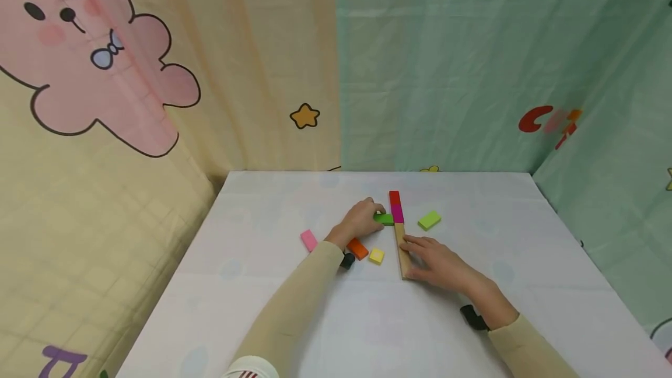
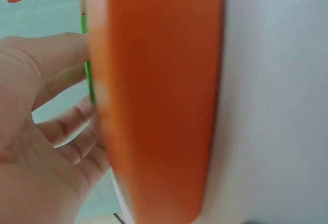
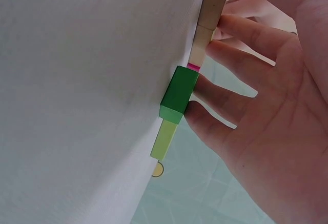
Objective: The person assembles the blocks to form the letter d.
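Observation:
My left hand [image 1: 362,219] pinches a green block [image 1: 385,219] between thumb and fingers, its end right at the side of a magenta block [image 1: 397,214]. A red block [image 1: 394,198] continues the row beyond the magenta one, and wooden blocks [image 1: 402,249] run from it toward me. My right hand [image 1: 438,261] lies along the right side of the wooden blocks, its fingers extended and fingertips touching them. A dark green block [image 3: 179,93] shows by those fingers in the right wrist view; the hand hides it in the head view.
An orange block [image 1: 358,248] lies under my left wrist, with a yellow block [image 1: 376,256] beside it. A pink block [image 1: 308,240] is farther left, partly behind the sleeve. Right of the row lies a light green block [image 1: 429,220]. Printed curtains [image 1: 420,74] hang behind the white table [image 1: 252,203].

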### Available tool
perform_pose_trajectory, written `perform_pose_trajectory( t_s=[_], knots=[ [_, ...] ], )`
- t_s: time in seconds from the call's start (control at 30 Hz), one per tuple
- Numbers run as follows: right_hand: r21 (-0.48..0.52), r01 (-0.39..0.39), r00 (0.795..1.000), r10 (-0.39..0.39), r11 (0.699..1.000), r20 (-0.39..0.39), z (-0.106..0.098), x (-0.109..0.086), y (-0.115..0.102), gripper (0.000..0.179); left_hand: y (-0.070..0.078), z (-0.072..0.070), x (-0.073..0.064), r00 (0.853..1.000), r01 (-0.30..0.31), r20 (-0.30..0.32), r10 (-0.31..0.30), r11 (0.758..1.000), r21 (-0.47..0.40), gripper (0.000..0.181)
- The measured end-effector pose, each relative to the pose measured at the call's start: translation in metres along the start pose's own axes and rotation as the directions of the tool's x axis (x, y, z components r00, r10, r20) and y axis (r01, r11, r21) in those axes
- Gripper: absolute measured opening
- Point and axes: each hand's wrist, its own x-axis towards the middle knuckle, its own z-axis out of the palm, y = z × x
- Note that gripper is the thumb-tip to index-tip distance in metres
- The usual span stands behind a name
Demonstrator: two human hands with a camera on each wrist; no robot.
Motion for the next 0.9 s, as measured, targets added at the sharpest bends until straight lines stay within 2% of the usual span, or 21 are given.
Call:
perform_pose_trajectory(
  t_s=[0.2,0.5,0.7,0.9],
  knots=[
    [-0.005,0.011,1.000,-0.011,1.000,-0.018,-0.002,0.001,-0.001,0.071,-0.002,-0.009,-0.002,1.000,0.007,-0.001,-0.007,1.000,-0.019,0.039],
    [-0.008,0.015,1.000,-0.015,1.000,-0.012,-0.003,0.002,-0.001,0.071,-0.009,-0.020,-0.008,0.998,0.056,-0.002,-0.056,0.996,-0.072,0.039],
    [-0.004,0.017,1.000,-0.017,1.000,-0.011,-0.004,0.001,-0.002,0.071,-0.016,-0.028,-0.016,0.999,0.040,0.006,-0.040,0.994,-0.101,0.038],
    [0.003,0.001,1.000,-0.001,1.000,0.007,-0.002,0.000,0.000,0.072,-0.022,-0.036,-0.025,1.000,0.019,0.027,-0.016,0.995,-0.094,0.038]
  ],
)
